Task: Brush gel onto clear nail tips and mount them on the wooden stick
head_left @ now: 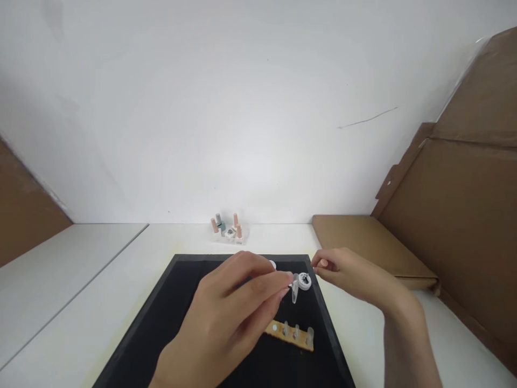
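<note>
My left hand is closed in a pinch over the black mat, thumb and fingertips pressed on a small clear piece that looks like a nail tip. Just right of it is a small round white pot with dark bits in it. My right hand, by the mat's right edge, is curled around a peach nail polish cap; any brush on it cannot be made out. Below my left hand lies a tan strip with several clear nail tips standing on it, its left end hidden.
A clear tray of nail polish bottles with peach and grey caps stands near the white wall. The black mat has a raised rim. A flat cardboard box lies at the right, beside a tall cardboard panel.
</note>
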`<state>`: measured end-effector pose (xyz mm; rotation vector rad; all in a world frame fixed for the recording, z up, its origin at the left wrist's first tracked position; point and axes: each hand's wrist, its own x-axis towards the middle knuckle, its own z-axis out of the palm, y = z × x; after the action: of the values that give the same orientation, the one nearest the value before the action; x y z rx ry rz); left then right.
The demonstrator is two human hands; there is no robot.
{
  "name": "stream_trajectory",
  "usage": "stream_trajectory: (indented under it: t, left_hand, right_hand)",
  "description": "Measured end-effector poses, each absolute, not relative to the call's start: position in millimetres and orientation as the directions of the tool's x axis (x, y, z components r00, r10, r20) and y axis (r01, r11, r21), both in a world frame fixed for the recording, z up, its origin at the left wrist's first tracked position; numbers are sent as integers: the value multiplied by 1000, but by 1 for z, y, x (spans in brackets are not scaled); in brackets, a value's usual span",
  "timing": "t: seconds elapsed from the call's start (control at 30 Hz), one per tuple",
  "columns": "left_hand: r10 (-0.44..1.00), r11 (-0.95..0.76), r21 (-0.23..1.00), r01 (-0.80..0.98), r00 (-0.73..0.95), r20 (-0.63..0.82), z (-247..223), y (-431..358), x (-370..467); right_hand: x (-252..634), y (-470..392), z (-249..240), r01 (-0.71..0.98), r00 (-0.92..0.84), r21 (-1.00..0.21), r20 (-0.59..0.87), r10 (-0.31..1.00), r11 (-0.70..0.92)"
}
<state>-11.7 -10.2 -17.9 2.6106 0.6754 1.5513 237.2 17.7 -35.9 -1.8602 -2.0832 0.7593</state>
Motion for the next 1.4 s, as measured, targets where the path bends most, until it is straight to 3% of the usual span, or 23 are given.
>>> stream_trajectory:
  t: [0.23,0.47,0.73,1.4]
  left_hand:
    - [410,-897,275,347,417,811,-20,-7,-11]
    - [467,-868,314,384,419,779,-25,-3,-13]
    - [448,-879,298,373,428,785,-26,-1,-13]
    - [441,-881,293,372,423,791,-25,-2,-13]
  right_hand:
    - [242,24,-42,860,-142,-510,-237,961,2]
    - [254,49,-66,911,-66,-395,-427,902,-120]
    - [245,67,-74,941,-57,-308,-551,833,-139]
    - [233,80,-83,957,-45,-255,-597,801,-137]
